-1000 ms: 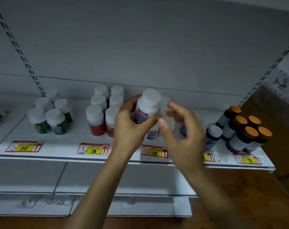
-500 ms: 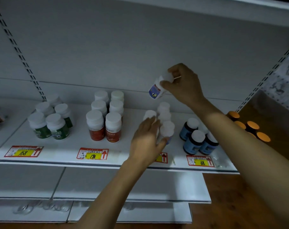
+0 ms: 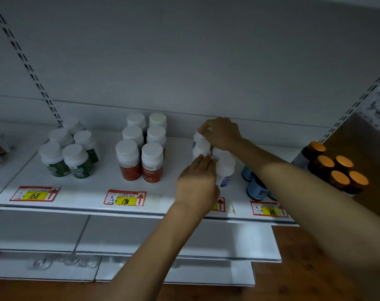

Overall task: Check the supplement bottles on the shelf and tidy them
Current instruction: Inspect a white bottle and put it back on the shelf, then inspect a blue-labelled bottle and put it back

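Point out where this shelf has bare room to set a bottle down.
Bare shelf shows between the green-label bottles and red-label bottles, and between the red ones and the white bottles, though the left hand fills that gap's front. The right hand pinches a rear white bottle. Rightward it is crowded: blue bottles, then orange-capped bottles.

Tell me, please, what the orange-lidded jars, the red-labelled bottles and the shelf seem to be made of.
Orange-lidded jars: dark bodies, glass or tinted plastic, too dim to tell; matte orange lids look plastic. Red-labelled bottles: opaque white plastic, matte caps, printed labels. Shelf: probably white-painted metal, smooth with a soft sheen.
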`<state>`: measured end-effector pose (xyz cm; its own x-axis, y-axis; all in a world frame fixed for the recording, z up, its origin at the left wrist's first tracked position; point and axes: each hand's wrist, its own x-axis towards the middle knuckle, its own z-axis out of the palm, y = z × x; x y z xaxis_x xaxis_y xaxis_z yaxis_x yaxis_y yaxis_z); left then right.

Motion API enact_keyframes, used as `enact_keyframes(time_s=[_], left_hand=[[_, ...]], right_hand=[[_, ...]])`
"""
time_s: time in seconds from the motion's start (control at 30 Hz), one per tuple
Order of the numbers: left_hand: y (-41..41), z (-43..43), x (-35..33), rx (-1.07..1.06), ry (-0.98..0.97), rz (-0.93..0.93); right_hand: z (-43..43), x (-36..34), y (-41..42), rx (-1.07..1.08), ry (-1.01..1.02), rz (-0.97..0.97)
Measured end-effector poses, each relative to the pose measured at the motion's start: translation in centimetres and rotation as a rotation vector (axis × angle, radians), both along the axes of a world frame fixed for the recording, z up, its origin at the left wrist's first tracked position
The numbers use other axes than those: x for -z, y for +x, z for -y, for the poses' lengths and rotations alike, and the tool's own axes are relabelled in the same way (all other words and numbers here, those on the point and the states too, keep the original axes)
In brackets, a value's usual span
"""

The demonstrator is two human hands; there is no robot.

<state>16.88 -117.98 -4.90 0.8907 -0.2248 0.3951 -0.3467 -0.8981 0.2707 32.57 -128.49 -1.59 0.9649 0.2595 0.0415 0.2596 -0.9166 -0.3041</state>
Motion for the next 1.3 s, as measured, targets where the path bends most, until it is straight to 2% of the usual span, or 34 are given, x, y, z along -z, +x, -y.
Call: enact_keyframes(time_s=[0.1, 0.27, 0.33, 0.5, 0.57, 0.63, 0.8, 0.83, 0.93, 0.97, 1.07, 1.13, 1.2, 1.3], left_hand=[[-0.2, 0.2, -0.5, -0.010, 0.039, 0.028], [0.9, 0.4, -2.0, -0.043, 0.192, 0.045], [1.6, 0.6, -2.8, -0.057, 0.240, 0.036], [2.8, 1.1, -3.3, -0.068, 0.293, -0.231], [3.6, 1.2, -3.7, -0.101, 0.274, -0.297], [4.0, 1.2, -4.4, -0.128, 0.264, -0.371], [3.7, 1.9, -6.0, -0.144, 0.311, -0.399], [3.1, 2.3, -6.2, -0.148, 0.292, -0.345], [1.1, 4.3, -6.4, -0.009, 0.142, 0.020], [0.4, 5.2, -6.6, 0.016, 0.113, 0.052], [-1.4, 8.7, -6.9, 0.008, 0.027, -0.047], [-2.5, 10.9, -6.8, 0.034, -0.100, -0.057], [-3.9, 13.1, -6.7, 0.067, -0.246, -0.106], [-5.8, 15.9, -7.1, 0.072, -0.528, -0.217]], right_hand=[[0.5, -1.0, -0.7, -0.017, 0.071, 0.013], [3.1, -3.2, -5.4, -0.036, 0.402, 0.070], [5.0, -3.6, -8.3, -0.031, 0.459, 0.122], [11.5, -3.7, -13.4, 0.101, 0.488, 0.222], [14.2, -3.0, -14.4, 0.163, 0.469, 0.248], [16.3, -1.9, -14.9, 0.185, 0.357, 0.225], [18.0, 1.0, -15.2, 0.096, 0.137, 0.086], [17.9, 1.5, -15.1, 0.092, 0.122, 0.087], [17.7, 2.2, -15.0, 0.099, 0.143, 0.133], [17.8, 2.1, -15.0, 0.099, 0.154, 0.145], [18.3, 0.9, -15.6, 0.091, 0.192, 0.181], [18.8, -0.5, -16.6, 0.114, 0.277, 0.258], [19.6, -2.3, -18.0, 0.137, 0.454, 0.327], [21.1, -5.1, -19.9, 0.167, 0.804, 0.329]])
